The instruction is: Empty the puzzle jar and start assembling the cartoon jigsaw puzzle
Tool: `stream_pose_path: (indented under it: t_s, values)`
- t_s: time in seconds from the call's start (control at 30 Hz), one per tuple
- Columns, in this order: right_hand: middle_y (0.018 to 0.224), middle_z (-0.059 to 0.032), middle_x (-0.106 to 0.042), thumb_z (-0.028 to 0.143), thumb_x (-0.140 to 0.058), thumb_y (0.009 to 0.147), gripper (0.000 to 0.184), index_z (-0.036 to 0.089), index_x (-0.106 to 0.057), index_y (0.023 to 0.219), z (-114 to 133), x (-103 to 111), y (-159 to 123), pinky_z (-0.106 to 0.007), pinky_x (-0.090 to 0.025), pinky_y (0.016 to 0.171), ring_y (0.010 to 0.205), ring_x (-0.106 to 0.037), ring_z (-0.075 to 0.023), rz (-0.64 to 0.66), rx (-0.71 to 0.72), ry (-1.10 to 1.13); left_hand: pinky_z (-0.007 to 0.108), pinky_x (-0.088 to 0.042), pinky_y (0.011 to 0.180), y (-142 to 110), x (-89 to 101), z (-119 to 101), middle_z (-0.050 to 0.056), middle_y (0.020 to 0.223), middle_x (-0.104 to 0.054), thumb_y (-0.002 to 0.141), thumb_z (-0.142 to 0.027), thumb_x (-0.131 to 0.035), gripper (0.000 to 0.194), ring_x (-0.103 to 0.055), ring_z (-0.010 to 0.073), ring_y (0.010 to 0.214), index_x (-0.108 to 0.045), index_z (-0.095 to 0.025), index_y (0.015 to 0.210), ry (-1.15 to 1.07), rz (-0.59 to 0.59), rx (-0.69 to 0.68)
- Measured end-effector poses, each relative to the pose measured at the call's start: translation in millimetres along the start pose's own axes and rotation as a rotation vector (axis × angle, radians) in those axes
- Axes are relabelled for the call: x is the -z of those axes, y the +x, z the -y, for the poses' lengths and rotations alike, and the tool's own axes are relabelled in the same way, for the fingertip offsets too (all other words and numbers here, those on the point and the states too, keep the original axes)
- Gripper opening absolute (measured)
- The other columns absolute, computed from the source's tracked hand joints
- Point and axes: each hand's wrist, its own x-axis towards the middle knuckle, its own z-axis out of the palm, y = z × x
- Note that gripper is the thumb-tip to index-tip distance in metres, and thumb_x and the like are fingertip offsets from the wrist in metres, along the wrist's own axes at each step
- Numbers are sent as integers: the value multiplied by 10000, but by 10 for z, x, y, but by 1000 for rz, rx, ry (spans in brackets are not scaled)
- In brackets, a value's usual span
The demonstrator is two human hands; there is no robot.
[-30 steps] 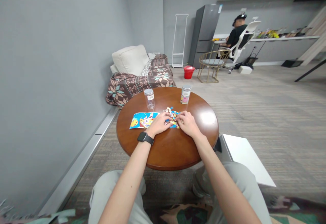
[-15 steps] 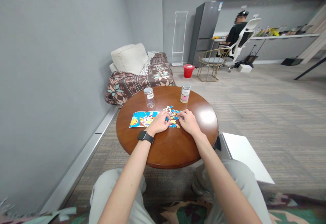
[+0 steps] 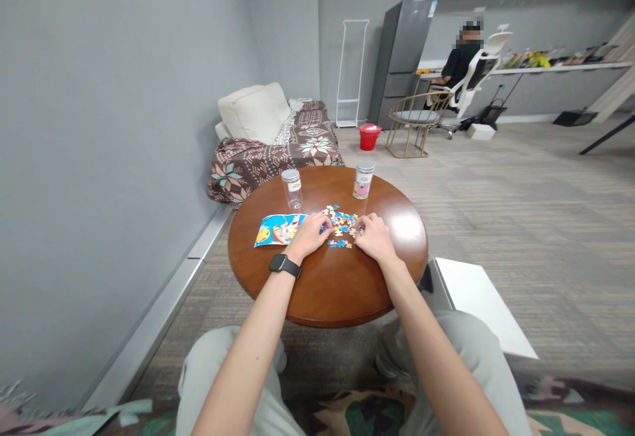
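A loose pile of small colourful jigsaw pieces (image 3: 342, 222) lies on the round brown table (image 3: 327, 294). At the pile's left side my left hand (image 3: 311, 236), with a black watch on its wrist, is closed, and a bit of blue piece shows between thumb and fingers. My right hand (image 3: 376, 237) bends over the right side, thumb and fingertips pinched at a piece too small to make out well. A short joined row of pieces (image 3: 340, 244) sits nearer to me, between the hands. Left of my left hand lies a printed picture sheet (image 3: 278, 229), partly covered by it.
A clear jar with a silver lid (image 3: 292, 191) stands behind the sheet; a printed jar (image 3: 363, 181) stands behind the pile. A white box (image 3: 486, 304) is right of the table. Beyond are a covered sofa (image 3: 278, 158), a red bucket (image 3: 368, 138) and a seated person (image 3: 461, 62).
My right hand has drawn back to the right, away from my left hand, widening the gap between them. The row of pieces nearest me now shows apart from the pile.
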Motion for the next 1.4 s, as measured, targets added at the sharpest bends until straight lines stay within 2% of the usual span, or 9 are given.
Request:
stream_pose_path:
  t_s: [0.23, 0.33, 0.43, 0.53, 0.67, 0.87, 0.97, 1.2, 1.4]
  values:
    - [865, -56, -631, 103, -516, 713, 127, 205, -559, 776, -30, -24, 17, -343, -416, 773, 871, -547, -232, -99, 72, 99, 366, -454, 897, -6, -15, 10, 33, 914, -670, 811, -180, -623, 72, -594, 205, 935, -646, -197, 745, 29, 7, -89]
    - [784, -31, -642, 79, -495, 711, 151, 211, -561, 744, -21, -25, 29, -328, -437, 781, 811, -559, -206, -137, 136, 208, 368, -459, 906, -6, -43, 26, 44, 976, -657, 812, -224, -648, 60, -584, 214, 972, -686, -201, 852, 57, 4, -100]
    - [819, -24, -664, 98, -496, 749, 164, 212, -611, 776, -10, -35, 45, -311, -471, 788, 794, -591, -180, -127, 205, 333, 374, -454, 916, 0, -75, 32, 54, 1011, -640, 832, -282, -656, 133, -575, 219, 989, -704, -204, 928, 110, 29, -134]
    - [854, -20, -685, 81, -470, 771, 234, 212, -663, 751, 1, -48, 58, -299, -488, 832, 816, -633, -159, -59, 256, 391, 380, -444, 911, 10, -90, 13, 56, 1000, -639, 858, -324, -642, 149, -571, 220, 982, -721, -206, 903, 158, 48, -144]
    - [886, -12, -718, 23, -452, 742, 312, 218, -692, 701, 25, -36, 53, -309, -477, 892, 886, -649, -166, 36, 240, 349, 381, -442, 891, 19, -85, -21, 57, 984, -642, 867, -342, -639, 169, -565, 221, 970, -739, -207, 883, 187, 63, -125]
    - [917, -64, -653, 70, -498, 729, 239, 198, -696, 761, 24, 27, 21, -343, -452, 874, 926, -586, -223, -46, 86, 103, 384, -443, 883, 12, -89, -30, 59, 1010, -634, 899, -326, -595, 193, -556, 224, 994, -747, -207, 908, 225, 80, -141]
    - [971, -77, -621, 131, -543, 738, 198, 211, -692, 840, 11, 30, 7, -355, -440, 843, 933, -566, -243, -12, 43, 23, 385, -441, 890, 13, -100, -43, 62, 1000, -631, 903, -311, -587, 185, -559, 223, 1000, -738, -203, 888, 250, 84, -162]
    - [985, -84, -596, 246, -596, 792, 116, 211, -683, 862, 2, 13, 8, -356, -423, 828, 945, -543, -253, 5, 43, -4, 367, -444, 890, 27, -130, -38, 61, 1001, -632, 942, -226, -479, 212, -565, 200, 978, -665, -179, 851, 204, 1, -152]
    - [968, -73, -593, 248, -610, 805, 104, 226, -712, 814, 1, 16, 14, -361, -399, 815, 945, -522, -245, -6, 80, 13, 366, -451, 908, 16, -116, 13, 49, 990, -627, 867, -176, -559, 90, -572, 206, 972, -641, -189, 830, 114, -15, -68]
